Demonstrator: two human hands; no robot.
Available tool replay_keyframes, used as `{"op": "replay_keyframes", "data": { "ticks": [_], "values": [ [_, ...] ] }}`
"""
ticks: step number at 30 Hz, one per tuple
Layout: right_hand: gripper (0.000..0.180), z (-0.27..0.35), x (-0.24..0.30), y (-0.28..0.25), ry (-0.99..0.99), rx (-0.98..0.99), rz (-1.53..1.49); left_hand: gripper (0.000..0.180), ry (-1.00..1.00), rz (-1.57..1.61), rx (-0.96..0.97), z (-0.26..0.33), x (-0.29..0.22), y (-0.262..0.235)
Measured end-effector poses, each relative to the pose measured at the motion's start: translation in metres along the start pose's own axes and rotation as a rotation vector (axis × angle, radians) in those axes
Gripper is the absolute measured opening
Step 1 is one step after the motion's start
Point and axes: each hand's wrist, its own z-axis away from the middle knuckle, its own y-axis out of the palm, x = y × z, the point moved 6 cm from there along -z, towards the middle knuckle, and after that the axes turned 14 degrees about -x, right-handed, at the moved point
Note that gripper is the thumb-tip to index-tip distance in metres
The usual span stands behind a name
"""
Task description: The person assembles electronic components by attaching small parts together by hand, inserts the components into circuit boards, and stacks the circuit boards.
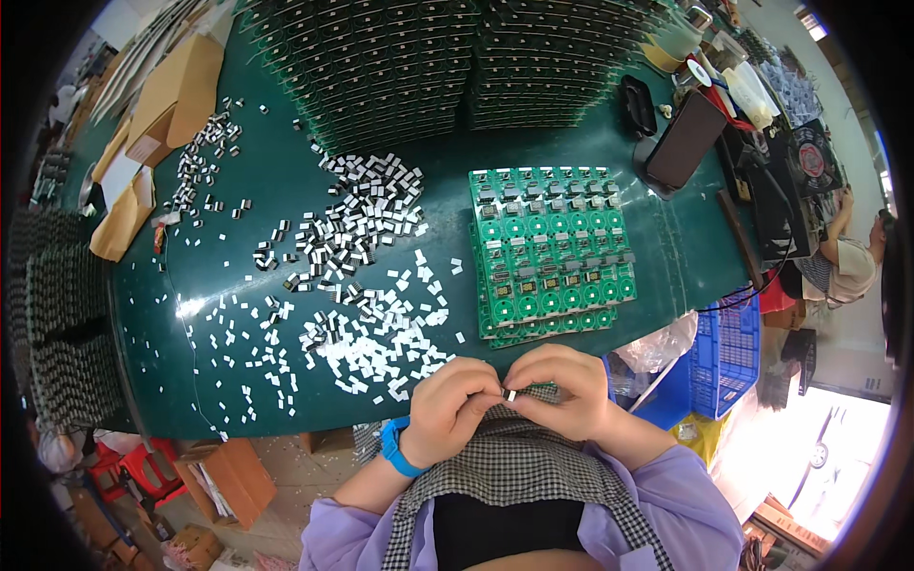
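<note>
My left hand (pixel 446 407), with a blue band at its wrist, and my right hand (pixel 564 392) meet at the table's front edge. Between their fingertips they pinch a small black component with a white face (pixel 511 394); the fingers partly hide it. Left of my hands lie many loose white slips (pixel 381 347), spread flat on the green table (pixel 428 143). Behind the slips is a heap of small white-and-black components (pixel 371 205). A stack of green circuit board panels (pixel 552 247) lies just beyond my right hand, the top one fitted with rows of parts.
Tall stacks of circuit board panels (pixel 381 67) stand at the back. An opened cardboard box (pixel 176 90) sits far left beside more components (pixel 195 162). A dark phone (pixel 685 141) lies at the right. Below the right edge are blue crates (pixel 725 343); another person (pixel 852 262) is beyond.
</note>
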Motion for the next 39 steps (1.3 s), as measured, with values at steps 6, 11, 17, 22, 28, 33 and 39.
{"op": "replay_keyframes", "data": {
  "ticks": [6,11,17,22,28,33,39],
  "values": [
    [0.025,-0.003,0.003,0.003,-0.006,0.041,-0.101,0.011,0.043,0.096,0.011,0.005,0.002,0.003],
    [0.023,-0.002,0.008,0.003,-0.049,0.068,-0.033,0.015,0.060,0.096,-0.003,0.010,0.003,-0.001],
    [0.020,0.000,0.014,-0.002,-0.185,-0.040,0.045,0.022,0.096,0.007,-0.014,0.005,0.000,-0.001],
    [0.021,0.003,0.019,-0.005,-0.321,-0.101,0.217,0.021,0.196,-0.162,-0.048,0.004,-0.010,0.001],
    [0.023,0.002,0.021,-0.010,-0.301,-0.126,0.266,0.016,0.269,-0.232,-0.063,-0.002,-0.013,0.005],
    [0.022,-0.040,0.009,-0.078,-0.235,-0.247,0.572,0.017,0.088,-0.724,-0.167,-0.013,0.010,-0.025],
    [0.025,-0.055,0.002,-0.098,-0.293,-0.035,0.751,0.022,0.122,-0.908,-0.176,-0.017,0.031,-0.036]
  ]
}}
